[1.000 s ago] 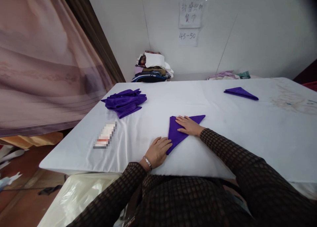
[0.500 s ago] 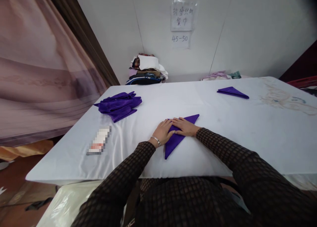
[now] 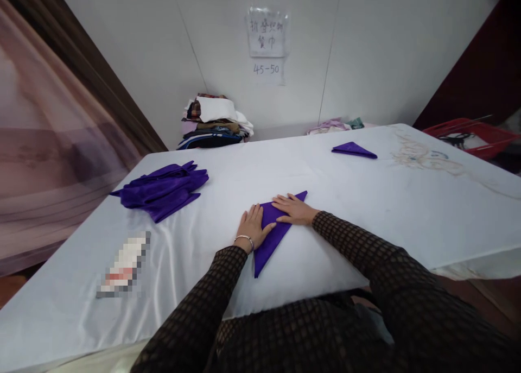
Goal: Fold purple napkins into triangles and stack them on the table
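A purple napkin (image 3: pixel 272 237), folded into a triangle, lies flat on the white tablecloth in front of me. My left hand (image 3: pixel 252 226) rests open on its left edge, fingers stretched away from me and a bracelet at the wrist. Across the upper right part of the same napkin my right hand (image 3: pixel 296 210) lies flat with its fingers spread. Farther back on the right is a second folded purple napkin (image 3: pixel 354 150). A loose heap of purple napkins (image 3: pixel 163 185) sits at the left.
A blurred-out flat object (image 3: pixel 124 265) lies at the left front of the table (image 3: pixel 342 242). Behind the table rise a pile of folded clothes (image 3: pixel 217 120) and a wall with a paper sign (image 3: pixel 267 33). A red basket (image 3: pixel 484 137) stands beyond the right side.
My hands have moved apart on the napkin, baring its middle; before, their fingertips met near the top. The view has shifted to the right.
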Available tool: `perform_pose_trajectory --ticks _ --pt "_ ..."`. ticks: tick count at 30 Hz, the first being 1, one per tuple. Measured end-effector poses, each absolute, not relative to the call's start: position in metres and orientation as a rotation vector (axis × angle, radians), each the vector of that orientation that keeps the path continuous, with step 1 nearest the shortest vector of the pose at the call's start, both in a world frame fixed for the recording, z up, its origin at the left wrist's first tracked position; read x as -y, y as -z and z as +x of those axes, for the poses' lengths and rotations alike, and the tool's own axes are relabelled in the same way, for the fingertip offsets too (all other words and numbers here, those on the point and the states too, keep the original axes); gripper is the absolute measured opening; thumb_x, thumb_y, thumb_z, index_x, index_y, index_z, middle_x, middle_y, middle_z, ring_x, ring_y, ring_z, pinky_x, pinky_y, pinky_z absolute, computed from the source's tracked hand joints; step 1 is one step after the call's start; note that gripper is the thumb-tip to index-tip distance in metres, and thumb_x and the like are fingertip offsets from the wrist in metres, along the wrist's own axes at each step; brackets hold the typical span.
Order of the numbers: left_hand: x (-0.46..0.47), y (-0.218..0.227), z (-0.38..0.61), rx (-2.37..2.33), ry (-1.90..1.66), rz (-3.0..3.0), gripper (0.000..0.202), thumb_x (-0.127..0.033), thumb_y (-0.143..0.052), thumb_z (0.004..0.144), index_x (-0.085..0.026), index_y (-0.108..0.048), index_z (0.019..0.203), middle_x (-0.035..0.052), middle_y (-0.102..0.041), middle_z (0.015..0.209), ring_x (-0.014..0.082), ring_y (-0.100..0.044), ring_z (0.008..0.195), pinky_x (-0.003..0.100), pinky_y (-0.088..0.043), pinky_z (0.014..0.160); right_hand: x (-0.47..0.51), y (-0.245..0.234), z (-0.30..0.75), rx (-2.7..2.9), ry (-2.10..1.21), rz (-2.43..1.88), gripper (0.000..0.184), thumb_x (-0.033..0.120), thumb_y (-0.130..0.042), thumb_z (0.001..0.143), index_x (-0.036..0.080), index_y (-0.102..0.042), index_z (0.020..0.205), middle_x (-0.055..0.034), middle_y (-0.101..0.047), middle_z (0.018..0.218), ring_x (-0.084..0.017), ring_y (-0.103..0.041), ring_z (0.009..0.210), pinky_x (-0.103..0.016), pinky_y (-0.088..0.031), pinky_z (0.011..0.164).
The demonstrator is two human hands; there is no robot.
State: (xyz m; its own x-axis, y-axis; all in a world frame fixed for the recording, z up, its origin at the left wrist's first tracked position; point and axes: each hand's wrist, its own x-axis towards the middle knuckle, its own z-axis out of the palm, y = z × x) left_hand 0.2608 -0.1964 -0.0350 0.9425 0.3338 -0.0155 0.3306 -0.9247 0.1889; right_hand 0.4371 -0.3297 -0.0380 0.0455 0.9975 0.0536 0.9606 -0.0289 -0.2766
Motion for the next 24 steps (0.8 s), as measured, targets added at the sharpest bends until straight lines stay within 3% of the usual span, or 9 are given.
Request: perform_pose_trajectory --ticks 8,12,17,20,24 --pt "0.197 0.036 0.261 -0.499 -0.047 2.903 0.073 -0.062 -0.031 0.088 -0.013 -0.031 0.142 0.0156 -0.025 0.151 0.0275 -0.018 0.141 0.049 -0.016 0.113 0.365 0.037 0.496 1.645 -0.244 -2.429 0.058 0.051 -0.027 0.094 0.021 -0.034 0.143 -0.0087 -0.028 0.151 -0.026 -0.019 0.14 -0.054 -0.012 0.111" --pt "0.198 0.036 0.262 -0.509 -0.039 2.904 0.073 -0.061 -0.031 0.088 -0.012 -0.032 0.142 0.0147 -0.024 0.152 0.0266 -0.017 0.141 0.048 -0.016 0.113 0.379 0.027 0.485 1.383 -0.162 -2.542 0.061 0.048 -0.028 0.094 0.013 -0.032 0.143 -0.0152 -0.026 0.151 -0.028 -0.018 0.14 -0.054 -0.015 0.11" --pt "0.19 0.037 0.263 -0.475 -0.032 2.888 0.06 -0.051 -0.029 0.092 -0.016 -0.036 0.14 0.0117 -0.029 0.15 0.0242 -0.021 0.14 0.046 -0.019 0.112 0.388 0.024 0.402 1.926 -0.042 -2.133 0.05 0.034 -0.043 0.09 0.018 -0.044 0.137 -0.0113 -0.04 0.145 -0.025 -0.022 0.139 -0.051 -0.01 0.112" --pt "0.178 0.035 0.264 -0.413 -0.003 2.879 0.05 -0.039 -0.026 0.094 -0.02 -0.04 0.138 0.0069 -0.034 0.149 0.0205 -0.026 0.138 0.042 -0.023 0.111 0.383 0.029 0.355 2.114 -0.069 -1.913 0.047 0.018 -0.04 0.088 0.02 -0.047 0.135 -0.0087 -0.051 0.137 -0.022 -0.032 0.134 -0.05 -0.014 0.111" --pt "0.165 0.032 0.264 -0.375 0.035 2.88 0.048 -0.029 -0.03 0.091 -0.021 -0.044 0.136 0.0041 -0.036 0.148 0.0193 -0.031 0.136 0.039 -0.026 0.111 0.366 0.03 0.329 2.14 -0.031 -1.866 0.045 0.014 -0.04 0.088 0.019 -0.05 0.131 -0.0103 -0.055 0.131 -0.024 -0.042 0.126 -0.05 -0.02 0.109"
